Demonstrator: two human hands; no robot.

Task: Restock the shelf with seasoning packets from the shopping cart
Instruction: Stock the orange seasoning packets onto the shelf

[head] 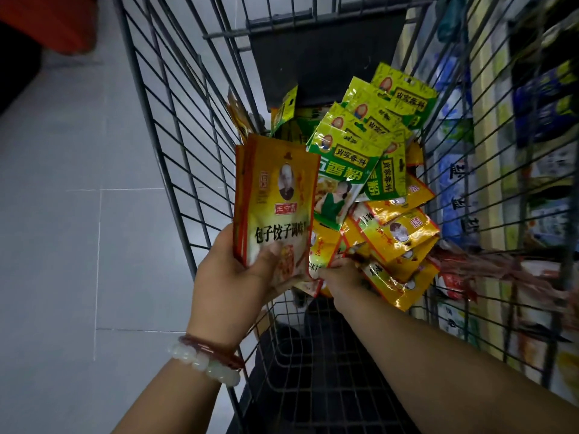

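The left hand (238, 270) grips a small stack of orange seasoning packets (275, 202) upright above the shopping cart (175, 126). Just beside it, the right hand (340, 274) reaches into the loose packets (398, 239), apparently pinching 1; its fingers are hidden. Green packets (360, 145) lie beyond both hands.

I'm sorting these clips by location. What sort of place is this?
Most likely a shop aisle, probably a grocery. A wire cart holds many seasoning packets, the left hand holds a stack of them, and stocked shelves line the right side.
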